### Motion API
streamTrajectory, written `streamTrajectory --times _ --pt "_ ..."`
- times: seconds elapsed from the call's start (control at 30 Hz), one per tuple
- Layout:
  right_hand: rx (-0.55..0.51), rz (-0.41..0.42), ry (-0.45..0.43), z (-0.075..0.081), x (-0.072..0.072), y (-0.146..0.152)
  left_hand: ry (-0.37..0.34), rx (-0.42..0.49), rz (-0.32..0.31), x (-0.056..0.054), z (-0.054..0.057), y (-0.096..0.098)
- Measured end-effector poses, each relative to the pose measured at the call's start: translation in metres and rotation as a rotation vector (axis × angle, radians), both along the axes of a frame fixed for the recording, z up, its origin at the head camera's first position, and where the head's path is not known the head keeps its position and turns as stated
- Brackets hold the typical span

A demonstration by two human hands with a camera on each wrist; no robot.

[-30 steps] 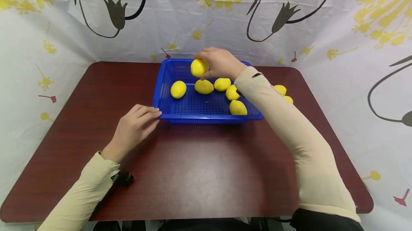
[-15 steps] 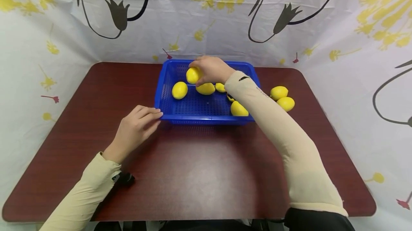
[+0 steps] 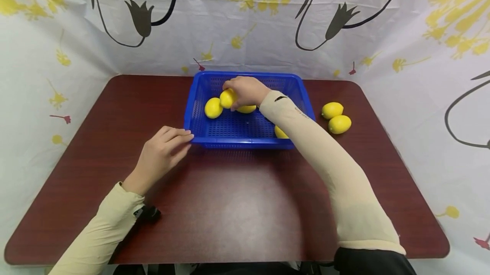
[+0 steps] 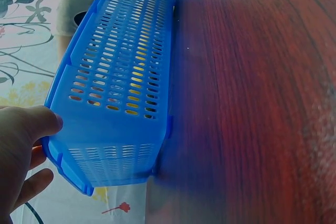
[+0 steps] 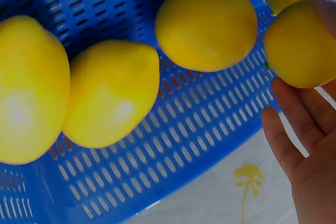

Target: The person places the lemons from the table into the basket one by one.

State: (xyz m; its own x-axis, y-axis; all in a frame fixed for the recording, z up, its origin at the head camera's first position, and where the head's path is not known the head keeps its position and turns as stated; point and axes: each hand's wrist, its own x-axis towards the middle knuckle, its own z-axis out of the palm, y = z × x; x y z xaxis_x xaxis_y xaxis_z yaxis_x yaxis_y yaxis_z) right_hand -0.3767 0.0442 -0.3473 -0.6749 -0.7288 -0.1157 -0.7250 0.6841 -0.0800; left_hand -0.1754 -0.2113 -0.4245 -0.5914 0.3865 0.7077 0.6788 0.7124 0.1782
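My right hand (image 3: 249,91) grips a lemon (image 3: 227,98) inside the blue plastic basket (image 3: 245,141), low over its floor. The held lemon (image 5: 302,43) shows at the right of the right wrist view, between thumb and fingers. Just left of it lies another lemon (image 3: 213,108). A lemon (image 3: 246,109) behind my hand is partly covered, and one at the near right (image 3: 281,132) is half hidden by my sleeve. My left hand (image 3: 160,153) pinches the basket's near left corner; in the left wrist view the thumb (image 4: 44,121) lies on the rim, fingers beyond it.
Two lemons (image 3: 337,117) lie on the dark red table (image 3: 245,207) to the right of the basket. A white patterned cloth (image 3: 245,19) hangs behind the table and along both sides. The right sleeve (image 3: 329,164) crosses over the basket's near right corner.
My right hand has lowered the lemon into the basket and moved it slightly left and nearer. The two table lemons came out from behind the sleeve. My left hand stays at the corner.
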Motion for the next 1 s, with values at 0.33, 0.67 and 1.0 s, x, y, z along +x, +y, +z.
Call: streamTrajectory --times 0.33,0.67,1.0 --pt "0.018 0.015 0.0 -0.012 0.001 -0.006 0.006 0.015 -0.007 0.0 -0.001 0.0" --pt "0.083 0.0 -0.001 -0.019 0.002 -0.006 0.038 0.028 -0.024 -0.002 -0.001 0.0" --pt "0.098 -0.004 -0.003 -0.028 -0.002 -0.004 0.034 0.025 -0.024 -0.003 -0.001 -0.001"
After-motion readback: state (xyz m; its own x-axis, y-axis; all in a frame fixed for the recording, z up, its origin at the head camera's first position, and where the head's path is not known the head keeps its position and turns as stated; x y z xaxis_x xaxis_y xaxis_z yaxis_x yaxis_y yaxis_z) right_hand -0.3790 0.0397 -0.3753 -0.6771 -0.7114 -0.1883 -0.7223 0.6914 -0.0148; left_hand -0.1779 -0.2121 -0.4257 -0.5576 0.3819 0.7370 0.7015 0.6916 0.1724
